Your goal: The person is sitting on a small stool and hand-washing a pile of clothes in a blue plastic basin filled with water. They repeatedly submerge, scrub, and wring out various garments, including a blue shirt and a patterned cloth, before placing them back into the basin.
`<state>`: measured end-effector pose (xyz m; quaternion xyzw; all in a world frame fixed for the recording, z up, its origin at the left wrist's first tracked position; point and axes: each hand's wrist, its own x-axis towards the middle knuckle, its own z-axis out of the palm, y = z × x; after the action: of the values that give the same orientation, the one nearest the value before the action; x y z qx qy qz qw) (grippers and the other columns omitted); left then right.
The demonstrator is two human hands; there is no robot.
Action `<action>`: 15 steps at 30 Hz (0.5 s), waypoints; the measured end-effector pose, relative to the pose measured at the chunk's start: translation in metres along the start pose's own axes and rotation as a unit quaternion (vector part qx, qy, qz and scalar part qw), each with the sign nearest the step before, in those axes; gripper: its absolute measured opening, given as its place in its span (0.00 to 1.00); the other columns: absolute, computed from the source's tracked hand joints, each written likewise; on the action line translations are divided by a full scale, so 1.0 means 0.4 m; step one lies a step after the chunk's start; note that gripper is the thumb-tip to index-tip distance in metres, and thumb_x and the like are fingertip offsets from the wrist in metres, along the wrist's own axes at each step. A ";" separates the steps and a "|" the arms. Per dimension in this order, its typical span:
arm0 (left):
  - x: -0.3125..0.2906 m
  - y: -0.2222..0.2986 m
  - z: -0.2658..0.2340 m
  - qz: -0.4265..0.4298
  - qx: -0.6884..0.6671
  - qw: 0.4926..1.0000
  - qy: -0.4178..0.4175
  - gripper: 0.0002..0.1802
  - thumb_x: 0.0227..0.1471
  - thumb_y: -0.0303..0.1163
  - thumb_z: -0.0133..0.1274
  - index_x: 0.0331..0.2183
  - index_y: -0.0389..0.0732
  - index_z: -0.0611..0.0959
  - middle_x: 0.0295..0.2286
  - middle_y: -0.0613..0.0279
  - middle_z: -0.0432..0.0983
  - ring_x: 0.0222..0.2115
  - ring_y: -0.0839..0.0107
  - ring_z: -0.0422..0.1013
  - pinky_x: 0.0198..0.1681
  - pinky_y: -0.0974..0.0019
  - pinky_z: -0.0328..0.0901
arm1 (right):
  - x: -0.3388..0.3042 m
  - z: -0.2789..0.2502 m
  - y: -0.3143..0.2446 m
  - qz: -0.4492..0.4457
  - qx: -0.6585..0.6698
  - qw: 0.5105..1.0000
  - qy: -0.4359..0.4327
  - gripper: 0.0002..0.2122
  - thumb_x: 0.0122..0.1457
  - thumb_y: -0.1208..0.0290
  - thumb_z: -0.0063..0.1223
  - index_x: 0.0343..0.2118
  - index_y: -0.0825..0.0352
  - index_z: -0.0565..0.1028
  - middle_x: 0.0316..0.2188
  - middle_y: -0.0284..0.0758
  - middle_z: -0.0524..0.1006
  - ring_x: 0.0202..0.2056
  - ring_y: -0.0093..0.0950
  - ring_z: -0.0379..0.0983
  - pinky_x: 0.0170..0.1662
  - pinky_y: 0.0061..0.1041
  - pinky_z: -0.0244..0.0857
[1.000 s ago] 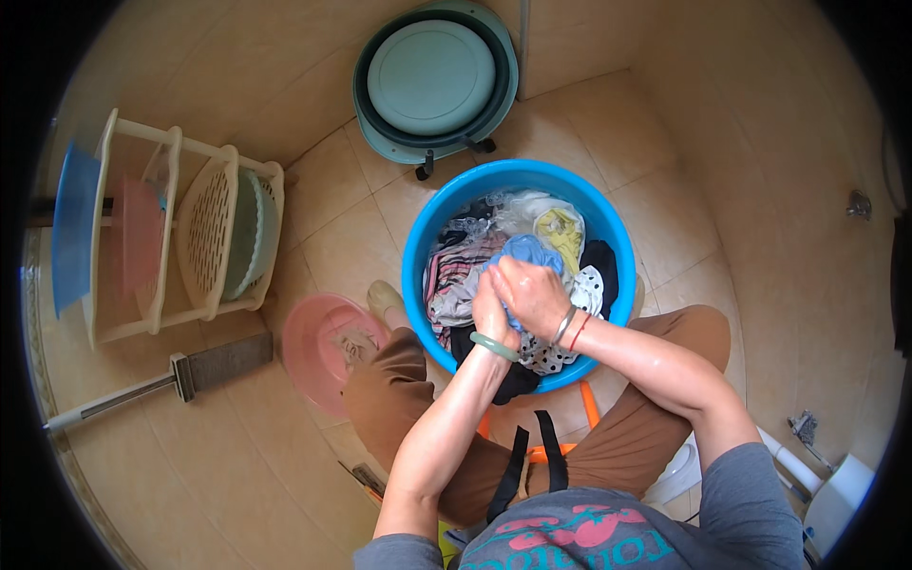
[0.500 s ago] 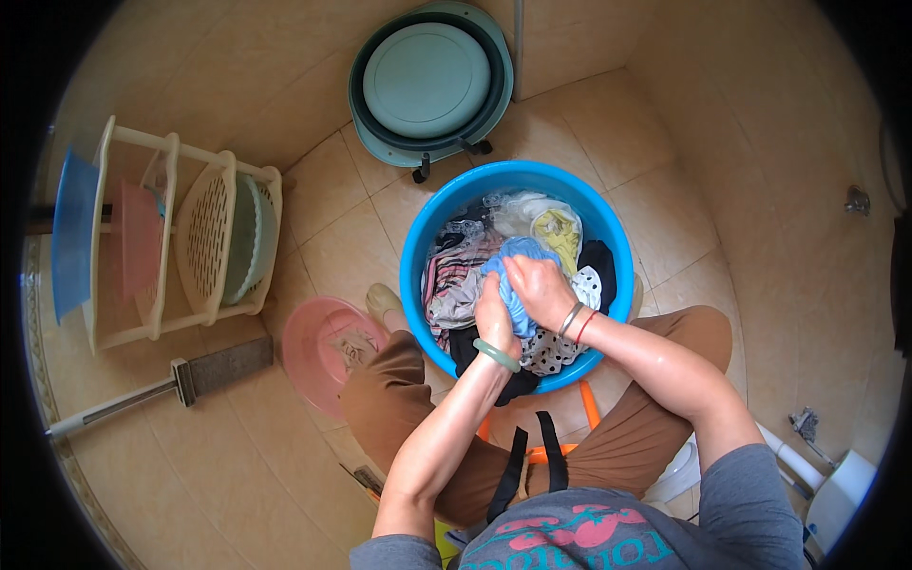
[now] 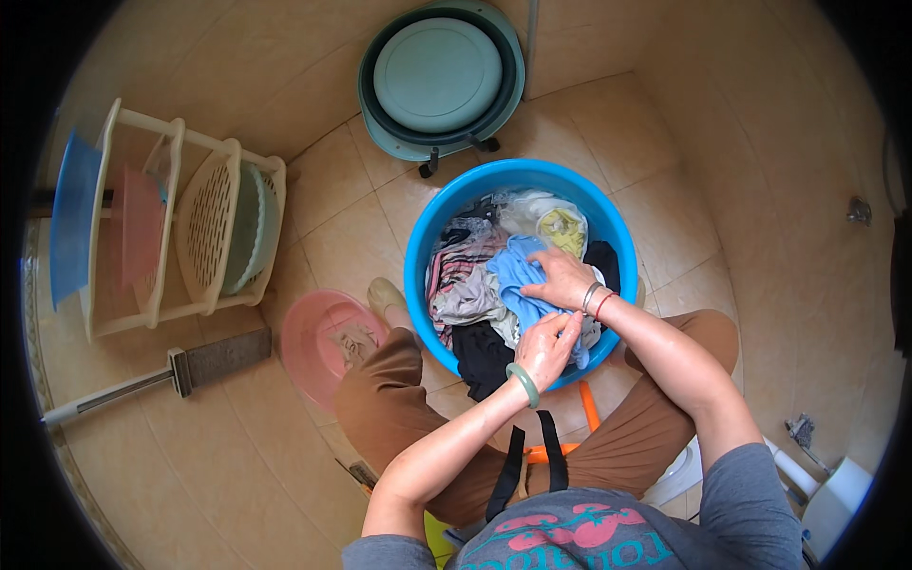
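Note:
A round blue tub (image 3: 415, 256) full of wet laundry stands before me. Spread over the middle of the pile is a light blue garment (image 3: 518, 271). My right hand (image 3: 562, 279) lies on it with thumb and fingers apart. Nearer to me, my left hand (image 3: 546, 351) is closed at the garment's lower end, and its fingertips are partly hidden. Around these lie a yellow cloth (image 3: 562, 231), a pink striped cloth (image 3: 456, 258), a pale grey cloth (image 3: 470, 299) and a black cloth (image 3: 480, 356), which hangs over the near rim.
A pink basin (image 3: 309, 347) with a beige cloth inside sits on the floor at the left. A cream rack (image 3: 207, 228) holding basins stands further left, above a flat mop (image 3: 223, 361). Folded green basins (image 3: 437, 76) lean against the far wall.
The bunched light blue garment now lies spread out. My hands have come apart: the left moved toward me and right, while the right opened over the cloth.

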<state>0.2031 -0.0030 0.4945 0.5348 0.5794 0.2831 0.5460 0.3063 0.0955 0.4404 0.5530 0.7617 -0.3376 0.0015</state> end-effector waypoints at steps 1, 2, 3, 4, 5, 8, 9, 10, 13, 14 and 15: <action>-0.002 -0.002 -0.005 -0.005 0.007 1.000 -0.006 0.22 0.59 0.45 0.44 0.26 0.35 0.76 0.26 0.49 0.71 0.27 0.47 0.68 0.30 0.54 0.61 | 0.003 0.001 -0.007 -0.007 0.013 1.000 -0.023 0.24 0.45 0.51 0.61 0.44 0.57 0.76 0.46 0.41 0.71 0.49 0.40 0.67 0.50 0.37 0.63; -0.003 -0.007 -0.009 -0.001 0.001 1.000 -0.004 0.22 0.59 0.46 0.44 0.26 0.35 0.76 0.26 0.49 0.71 0.26 0.48 0.68 0.30 0.54 0.61 | 0.007 0.001 -0.013 -0.011 0.004 0.999 -0.042 0.22 0.46 0.52 0.61 0.44 0.56 0.76 0.46 0.40 0.70 0.50 0.40 0.66 0.50 0.37 0.63; -0.004 -0.014 -0.011 0.002 -0.004 1.000 -0.002 0.22 0.59 0.46 0.44 0.26 0.36 0.77 0.26 0.49 0.71 0.26 0.48 0.68 0.30 0.54 0.61 | 0.012 0.003 -0.019 -0.016 -0.005 0.998 -0.060 0.21 0.46 0.53 0.61 0.43 0.55 0.77 0.47 0.39 0.70 0.50 0.40 0.65 0.50 0.38 0.62; -0.004 -0.014 -0.017 0.006 -0.010 1.000 -0.002 0.22 0.58 0.46 0.44 0.27 0.36 0.78 0.26 0.50 0.71 0.26 0.48 0.68 0.30 0.54 0.61 | 0.016 0.004 -0.024 -0.019 -0.014 0.997 -0.079 0.20 0.47 0.54 0.60 0.43 0.54 0.77 0.47 0.39 0.69 0.51 0.40 0.64 0.50 0.39 0.62; -0.005 -0.015 -0.024 0.003 0.003 1.000 -0.020 0.22 0.58 0.46 0.44 0.27 0.37 0.78 0.26 0.50 0.71 0.26 0.49 0.69 0.30 0.54 0.61 | 0.019 0.005 -0.027 -0.029 -0.041 0.995 -0.081 0.17 0.48 0.56 0.59 0.42 0.54 0.78 0.47 0.37 0.70 0.51 0.39 0.64 0.50 0.39 0.62; -0.006 -0.012 -0.045 0.005 0.015 0.998 -0.057 0.21 0.58 0.47 0.45 0.28 0.38 0.79 0.25 0.51 0.71 0.26 0.50 0.69 0.30 0.56 0.62 | 0.029 0.010 -0.029 -0.057 -0.110 0.990 -0.066 0.11 0.50 0.61 0.57 0.37 0.54 0.79 0.45 0.34 0.71 0.50 0.38 0.65 0.48 0.39 0.62; -0.006 -0.011 -0.048 0.011 0.000 0.998 -0.056 0.21 0.58 0.47 0.45 0.28 0.38 0.79 0.24 0.52 0.70 0.26 0.52 0.69 0.31 0.57 0.62 | 0.033 0.021 -0.027 -0.066 -0.125 0.989 -0.047 0.09 0.50 0.63 0.56 0.34 0.54 0.79 0.43 0.33 0.73 0.47 0.38 0.67 0.46 0.40 0.63; -0.007 -0.010 -0.052 0.017 -0.014 0.998 -0.055 0.21 0.58 0.47 0.46 0.28 0.39 0.79 0.23 0.53 0.70 0.26 0.53 0.69 0.31 0.58 0.62 | 0.038 0.026 -0.030 -0.076 -0.140 0.987 -0.028 0.07 0.51 0.64 0.55 0.32 0.55 0.79 0.42 0.31 0.74 0.45 0.39 0.69 0.44 0.40 0.64; -0.004 -0.047 -0.061 -0.002 -0.086 0.996 -0.030 0.20 0.57 0.47 0.47 0.28 0.38 0.79 0.24 0.54 0.69 0.27 0.58 0.69 0.32 0.62 0.62 | 0.078 0.018 -0.030 -0.022 0.170 0.980 0.099 0.05 0.54 0.66 0.52 0.30 0.60 0.77 0.33 0.30 0.77 0.34 0.35 0.74 0.36 0.37 0.68; -0.001 -0.060 -0.072 -0.041 -0.120 0.992 -0.011 0.21 0.58 0.47 0.48 0.27 0.37 0.78 0.26 0.60 0.70 0.27 0.67 0.69 0.33 0.66 0.62 | 0.079 -0.025 -0.068 -0.023 0.353 0.927 0.123 0.06 0.58 0.68 0.48 0.33 0.64 0.74 0.28 0.30 0.77 0.27 0.28 0.75 0.31 0.29 0.70; -0.002 -0.072 -0.082 -0.118 -0.178 0.977 0.016 0.22 0.58 0.50 0.46 0.30 0.38 0.78 0.28 0.63 0.71 0.28 0.69 0.69 0.34 0.67 0.62 | 0.069 -0.077 -0.097 0.028 0.517 0.852 0.074 0.06 0.59 0.69 0.47 0.35 0.65 0.73 0.29 0.31 0.77 0.29 0.25 0.75 0.33 0.26 0.70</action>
<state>0.1633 -0.0030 0.4764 0.3523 0.5869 0.3241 0.6530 0.2744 0.1285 0.4738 0.5185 0.4594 -0.6407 -0.3311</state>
